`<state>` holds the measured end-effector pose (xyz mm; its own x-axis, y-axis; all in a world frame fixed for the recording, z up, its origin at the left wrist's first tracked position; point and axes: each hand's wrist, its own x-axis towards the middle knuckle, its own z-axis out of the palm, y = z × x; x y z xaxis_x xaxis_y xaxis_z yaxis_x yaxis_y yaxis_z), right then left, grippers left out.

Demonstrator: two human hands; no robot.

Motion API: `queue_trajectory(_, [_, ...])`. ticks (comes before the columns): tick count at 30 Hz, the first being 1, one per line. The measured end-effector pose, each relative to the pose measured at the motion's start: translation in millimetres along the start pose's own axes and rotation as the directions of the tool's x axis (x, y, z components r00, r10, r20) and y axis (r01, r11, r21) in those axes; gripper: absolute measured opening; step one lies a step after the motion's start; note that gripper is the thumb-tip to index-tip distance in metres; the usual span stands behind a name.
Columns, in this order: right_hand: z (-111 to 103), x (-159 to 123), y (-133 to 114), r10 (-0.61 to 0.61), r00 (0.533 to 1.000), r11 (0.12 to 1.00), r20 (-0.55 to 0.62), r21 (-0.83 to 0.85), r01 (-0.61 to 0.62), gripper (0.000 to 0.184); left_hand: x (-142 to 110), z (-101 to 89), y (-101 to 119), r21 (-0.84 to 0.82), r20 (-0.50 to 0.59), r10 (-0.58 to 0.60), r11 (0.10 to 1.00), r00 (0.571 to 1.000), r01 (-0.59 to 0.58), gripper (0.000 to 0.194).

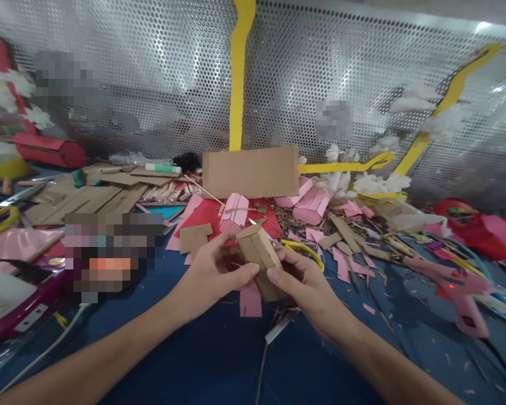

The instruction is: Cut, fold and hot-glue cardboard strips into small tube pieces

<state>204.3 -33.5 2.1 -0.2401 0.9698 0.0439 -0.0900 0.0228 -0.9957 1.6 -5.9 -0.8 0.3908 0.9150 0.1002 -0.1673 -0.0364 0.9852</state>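
Observation:
Between both hands is a small folded cardboard box (259, 259), brown and many-sided, tilted above the blue table. My left hand (219, 264) grips its left side, thumb pressed on the near face. On the right side, my right hand (301, 275) pinches it, its thumb also on the near face; the fingers behind are partly hidden. Under the box lie a pink paper strip (251, 301) and a metal-ended tool (280, 327). Yellow-handled scissors (307, 251) lie just behind my right hand. Farther back stand pink paper-covered box shapes (311, 203) and a red sheet (270, 216).
A pink glue gun (451, 284) with a red light and a black cord lies at right. A purple power strip (29, 304) sits at left. Cardboard sheets (84, 202), a large cardboard panel (251, 171) and paper scraps (348, 264) cover the back, before a perforated metal wall (185, 73).

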Motion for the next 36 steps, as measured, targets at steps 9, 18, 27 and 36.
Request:
queue_trajectory(9, [-1,-2,2,0.037,0.998,0.993,0.042,0.113,-0.041,0.032,1,-0.8,-2,-0.011,0.003,-0.011,1.000,1.000,0.011,0.054])
queue_trajectory(18, [-4,-1,5,0.047,0.998,0.975,0.052,0.214,-0.057,0.023,4,-2.8,-7,-0.021,-0.042,0.027,0.999,0.999,-0.028,0.050])
queue_trajectory(27, [-3,2,-2,-0.051,0.998,0.993,-0.039,0.103,0.054,0.033,8,-4.5,-6,-0.082,-0.095,0.002,0.997,0.996,-0.009,0.056])
queue_trajectory(36, [-53,-56,-36,-0.382,0.904,0.659,-0.191,-0.742,0.121,0.037,10,-5.8,-6,-0.075,-0.158,-0.042,0.997,0.987,0.030,0.056])
